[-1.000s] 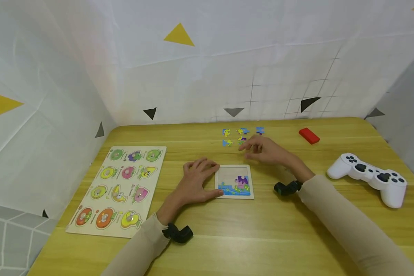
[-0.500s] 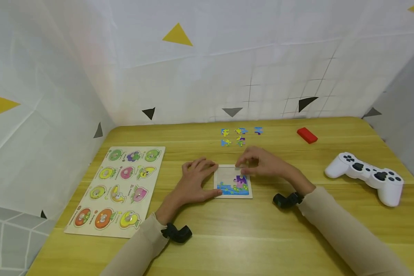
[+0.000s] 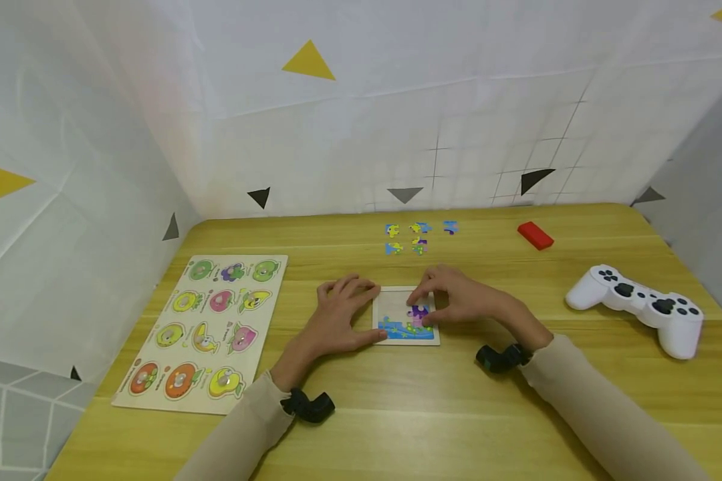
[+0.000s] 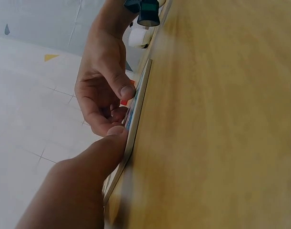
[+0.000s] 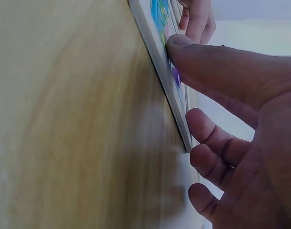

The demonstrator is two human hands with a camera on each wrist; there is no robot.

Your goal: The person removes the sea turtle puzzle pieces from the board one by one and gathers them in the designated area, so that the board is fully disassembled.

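A square wooden puzzle tray (image 3: 406, 343) lies flat on the table with blue, green and pink pieces along its lower part. My left hand (image 3: 339, 317) grips its left side, thumb on the front edge and fingertips at the far left corner. In the left wrist view, the left thumb (image 4: 100, 155) lies on the tray's rim. My right hand (image 3: 460, 295) reaches over the tray's right side, its thumb and index finger bent around a purple puzzle piece (image 3: 419, 311). From the right wrist, the right thumb (image 5: 216, 67) rests on the pieces, partly covering them; the other fingers curl loosely beyond the rim.
Several loose puzzle pieces (image 3: 419, 246) lie behind the tray. A wooden fruit peg board (image 3: 207, 321) is at the left. On the right are a red block (image 3: 535, 235) and a white game controller (image 3: 634, 307). A white printed cloth (image 3: 349, 133) hangs behind the table.
My right hand has moved from beside the loose pieces, toward me and over the tray, down to the purple piece. The left hand stays on the tray; the loose pieces lie where they were.
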